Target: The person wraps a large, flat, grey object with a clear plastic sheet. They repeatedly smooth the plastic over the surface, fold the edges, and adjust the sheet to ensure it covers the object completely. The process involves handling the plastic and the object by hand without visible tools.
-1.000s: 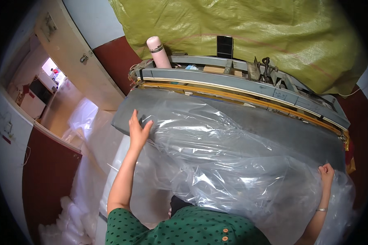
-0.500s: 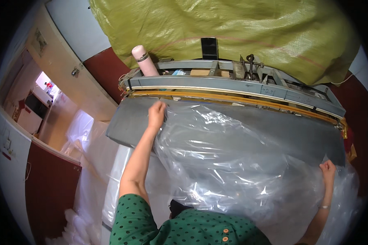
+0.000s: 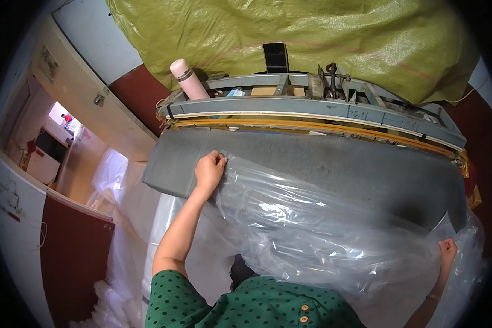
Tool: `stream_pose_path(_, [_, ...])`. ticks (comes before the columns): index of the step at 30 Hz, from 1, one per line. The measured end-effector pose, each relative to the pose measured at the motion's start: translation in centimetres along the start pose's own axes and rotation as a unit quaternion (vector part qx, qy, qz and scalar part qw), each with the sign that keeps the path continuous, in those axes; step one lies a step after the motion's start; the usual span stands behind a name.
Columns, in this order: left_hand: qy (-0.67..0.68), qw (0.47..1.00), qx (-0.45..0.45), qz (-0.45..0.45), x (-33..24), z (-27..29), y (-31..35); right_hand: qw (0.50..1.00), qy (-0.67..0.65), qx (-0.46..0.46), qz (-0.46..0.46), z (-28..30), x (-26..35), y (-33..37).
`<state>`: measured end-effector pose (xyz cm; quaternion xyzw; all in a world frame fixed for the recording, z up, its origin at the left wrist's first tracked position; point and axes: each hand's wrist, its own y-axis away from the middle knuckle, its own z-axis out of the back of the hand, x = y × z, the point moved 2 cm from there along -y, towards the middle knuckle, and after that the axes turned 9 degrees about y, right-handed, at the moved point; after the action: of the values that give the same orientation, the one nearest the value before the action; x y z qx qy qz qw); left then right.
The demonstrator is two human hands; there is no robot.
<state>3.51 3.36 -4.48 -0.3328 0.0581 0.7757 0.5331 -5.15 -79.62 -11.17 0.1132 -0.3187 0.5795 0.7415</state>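
A wide sheet of clear plastic film [image 3: 311, 232] stretches between my two hands and hangs in folds toward my body. My left hand [image 3: 209, 172] pinches its left corner, over the dark grey padded board [image 3: 322, 158]. Farther down at the right, my right hand [image 3: 447, 249] is closed on the film's right side, with a small corner of film standing up above it. The board runs along the front of a grey metal frame machine [image 3: 311, 111] with orange-yellow strips [image 3: 311, 127] across it. Part of the board shows through the film.
A pink thermos [image 3: 189, 79] leans on the machine's left end. A black phone [image 3: 276, 57] rests against the yellow-green woven sheet [image 3: 311, 27] behind. Metal clamps [image 3: 331, 82] sit at the top right. More plastic film [image 3: 123, 240] lies at the left by an open door [image 3: 90, 87].
Both hands have drawn the film toward my body and down, away from the orange-yellow strips. More of the grey board's surface is uncovered.
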Motion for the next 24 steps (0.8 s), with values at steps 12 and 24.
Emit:
stream_pose_path(12, [0.04,0.992,0.122,-0.003,2.8,-0.1,-2.9,0.995,0.035,-0.09,0.04,0.3,0.9,-2.4])
stream_pose_path(24, [0.178,0.935,-0.304,-0.033,2.8,-3.0,-7.6,0.952,0.024,-0.3,0.059,-10.4,9.7,-18.0])
